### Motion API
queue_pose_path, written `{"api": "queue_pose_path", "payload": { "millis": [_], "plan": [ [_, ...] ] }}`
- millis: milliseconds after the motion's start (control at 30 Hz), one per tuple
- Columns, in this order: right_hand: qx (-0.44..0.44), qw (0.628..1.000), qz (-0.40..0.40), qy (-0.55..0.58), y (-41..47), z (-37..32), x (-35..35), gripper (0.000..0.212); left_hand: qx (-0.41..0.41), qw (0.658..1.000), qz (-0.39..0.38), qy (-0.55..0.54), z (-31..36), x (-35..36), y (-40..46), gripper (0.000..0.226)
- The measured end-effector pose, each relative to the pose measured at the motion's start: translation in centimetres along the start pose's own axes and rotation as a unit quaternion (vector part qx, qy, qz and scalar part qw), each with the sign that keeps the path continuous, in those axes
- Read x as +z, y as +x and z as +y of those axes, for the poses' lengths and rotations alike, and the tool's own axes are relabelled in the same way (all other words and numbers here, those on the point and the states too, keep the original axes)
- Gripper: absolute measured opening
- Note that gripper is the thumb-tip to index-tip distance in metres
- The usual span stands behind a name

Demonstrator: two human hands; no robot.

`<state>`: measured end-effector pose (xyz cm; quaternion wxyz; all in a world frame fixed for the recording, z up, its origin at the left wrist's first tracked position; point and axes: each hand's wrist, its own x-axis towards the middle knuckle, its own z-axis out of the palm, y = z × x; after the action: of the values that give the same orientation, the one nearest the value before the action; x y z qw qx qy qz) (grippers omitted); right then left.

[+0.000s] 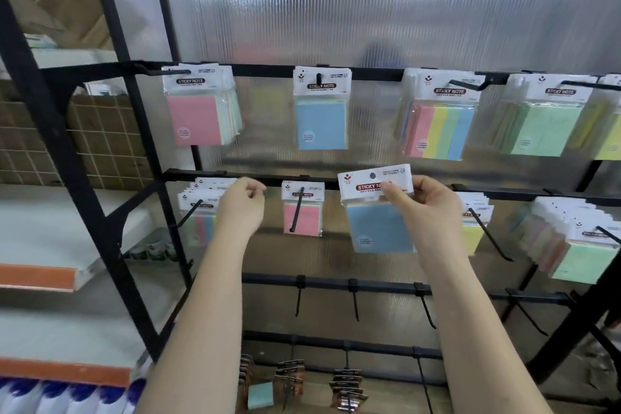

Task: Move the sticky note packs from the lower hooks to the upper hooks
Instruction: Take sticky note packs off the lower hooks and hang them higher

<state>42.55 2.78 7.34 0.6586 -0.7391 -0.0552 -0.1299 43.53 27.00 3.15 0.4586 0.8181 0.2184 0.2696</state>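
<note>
Two hands are up at the rack: the left hand [242, 208] and the right hand [426, 208], which holds one blue sticky note pack [378, 212]. The upper rail [262, 70] carries five hanging bunches of packs, the rightmost cut off by the frame edge. The middle rail [255, 175] carries four; how many packs each bunch holds cannot be told.
</note>
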Motion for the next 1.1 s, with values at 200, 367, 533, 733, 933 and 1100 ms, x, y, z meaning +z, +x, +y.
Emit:
{"api": "queue_pose_path", "payload": {
  "millis": [200, 367, 533, 733, 933, 1100],
  "plan": [
    [-0.059, 0.998, -0.011, 0.019, 0.2, -1.9, 2.1, 0.005, -0.028, 0.994, -0.033, 0.098, -3.7, -1.4, -1.9, 0.016],
    [-0.117, 0.992, -0.015, 0.054, 0.9, -4.5, 4.0, 0.008, -0.022, 0.988, -0.039, 0.151, -3.9, -2.8, -2.3, 0.021],
    [-0.155, 0.985, 0.001, 0.077, 2.0, -7.4, 5.5, 0.015, -0.032, 0.971, -0.071, 0.228, -4.3, -3.6, -2.5, 0.024],
    [-0.176, 0.978, 0.013, 0.112, 3.0, -9.2, 7.4, 0.032, -0.043, 0.95, -0.104, 0.291, -4.7, -3.8, -3.4, 0.025],
    [-0.181, 0.978, 0.02, 0.102, 3.9, -9.1, 8.3, 0.026, -0.052, 0.949, -0.127, 0.285, -4.7, -4.0, -3.5, 0.024],
    [-0.198, 0.977, 0.023, 0.073, 4.2, -8.5, 8.2, 0.014, -0.056, 0.951, -0.125, 0.279, -4.4, -4.2, -3.4, 0.024]
  ]
}}
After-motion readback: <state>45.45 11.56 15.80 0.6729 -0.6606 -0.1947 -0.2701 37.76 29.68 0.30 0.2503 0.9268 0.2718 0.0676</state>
